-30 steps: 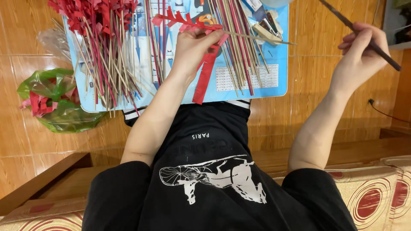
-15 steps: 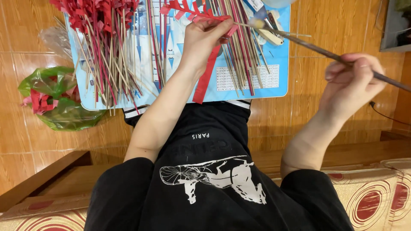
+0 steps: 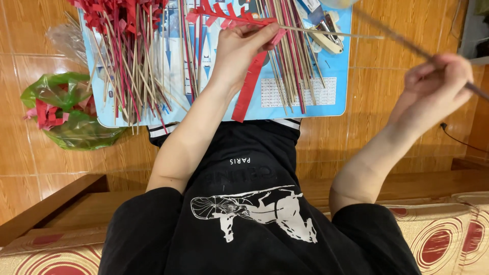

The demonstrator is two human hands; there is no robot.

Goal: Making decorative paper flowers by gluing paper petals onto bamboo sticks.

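My left hand (image 3: 239,48) is closed on a thin bamboo stick (image 3: 326,33) whose left part is wrapped in red fringed paper (image 3: 219,14). A loose red paper strip (image 3: 249,86) hangs from that hand down over the blue board (image 3: 326,102). Off to the right, above the floor, my right hand (image 3: 438,86) grips a thin dark stick (image 3: 392,35), which is blurred and slants up to the left. Several bare and red-wrapped sticks (image 3: 127,61) lie heaped on the board.
A green plastic bag (image 3: 66,112) with red paper scraps lies on the orange tiled floor left of the board. A stapler-like tool (image 3: 326,35) rests at the board's upper right. A dark cable (image 3: 458,137) runs at the right. Patterned cushions (image 3: 448,239) lie at the bottom.
My right hand has swung down and to the right with the dark stick. My left hand has stayed over the board, still holding the red-fringed stick.
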